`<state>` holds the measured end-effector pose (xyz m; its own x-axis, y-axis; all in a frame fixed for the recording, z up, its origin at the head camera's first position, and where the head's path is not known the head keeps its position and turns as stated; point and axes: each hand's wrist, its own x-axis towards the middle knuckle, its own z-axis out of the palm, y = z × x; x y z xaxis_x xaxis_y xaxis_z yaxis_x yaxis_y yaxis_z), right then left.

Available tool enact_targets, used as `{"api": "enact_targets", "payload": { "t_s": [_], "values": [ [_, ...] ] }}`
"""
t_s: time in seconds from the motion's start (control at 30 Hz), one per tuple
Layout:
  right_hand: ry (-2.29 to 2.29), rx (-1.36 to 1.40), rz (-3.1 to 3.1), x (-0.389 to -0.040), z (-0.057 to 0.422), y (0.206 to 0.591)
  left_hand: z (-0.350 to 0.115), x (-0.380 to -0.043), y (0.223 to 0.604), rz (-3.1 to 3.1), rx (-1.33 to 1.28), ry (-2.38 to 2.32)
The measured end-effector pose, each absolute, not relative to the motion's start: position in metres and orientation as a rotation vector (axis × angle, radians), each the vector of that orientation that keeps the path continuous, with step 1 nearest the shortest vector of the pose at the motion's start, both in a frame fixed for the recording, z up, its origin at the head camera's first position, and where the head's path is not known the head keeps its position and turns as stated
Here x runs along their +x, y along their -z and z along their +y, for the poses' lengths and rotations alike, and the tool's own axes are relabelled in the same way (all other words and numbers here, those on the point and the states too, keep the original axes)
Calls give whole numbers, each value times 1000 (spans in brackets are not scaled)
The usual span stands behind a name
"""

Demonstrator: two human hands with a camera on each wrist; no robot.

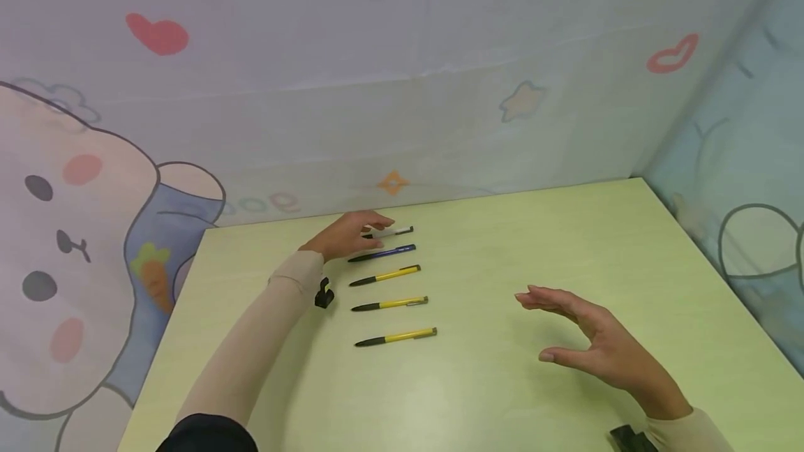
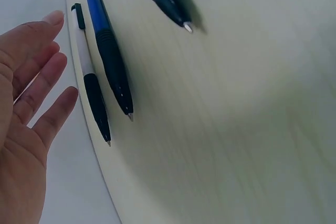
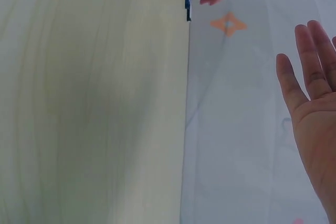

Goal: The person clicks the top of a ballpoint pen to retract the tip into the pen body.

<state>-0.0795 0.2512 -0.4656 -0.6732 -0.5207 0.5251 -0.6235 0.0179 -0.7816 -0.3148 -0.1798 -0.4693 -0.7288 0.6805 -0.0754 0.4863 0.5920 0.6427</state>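
In the head view my left hand (image 1: 350, 234) is at the far end of a column of pens, its thumb and fingers spread around a white pen (image 1: 397, 231) with a black grip. The left wrist view shows those fingers beside the white pen (image 2: 81, 53), not closed round it. Just nearer lies a blue pen (image 1: 389, 252). Three yellow pens with black grips follow: one (image 1: 397, 273), a second (image 1: 398, 303) and the nearest (image 1: 408, 335). To the right, my right hand (image 1: 597, 344) hovers over the table with nothing in it, thumb apart from its straight fingers.
The pale yellow-green table (image 1: 502, 250) ends at a printed cloth backdrop (image 1: 314, 89) behind, with another patterned cloth (image 1: 741, 159) along the right. A black wrist-camera piece (image 1: 324, 294) sits by the left cuff, another (image 1: 631, 439) by the right cuff.
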Motion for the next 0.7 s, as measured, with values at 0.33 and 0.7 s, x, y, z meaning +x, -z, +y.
{"api": "enact_targets", "payload": {
  "t_s": [0.33,0.7],
  "values": [
    [-1730,1222,-2208,-76,248,461,-175,-323,471,2549,965,-757],
    [-1731,1223,-2199,-70,250,457,-173,-326,477,2553,925,-739]
  ]
}}
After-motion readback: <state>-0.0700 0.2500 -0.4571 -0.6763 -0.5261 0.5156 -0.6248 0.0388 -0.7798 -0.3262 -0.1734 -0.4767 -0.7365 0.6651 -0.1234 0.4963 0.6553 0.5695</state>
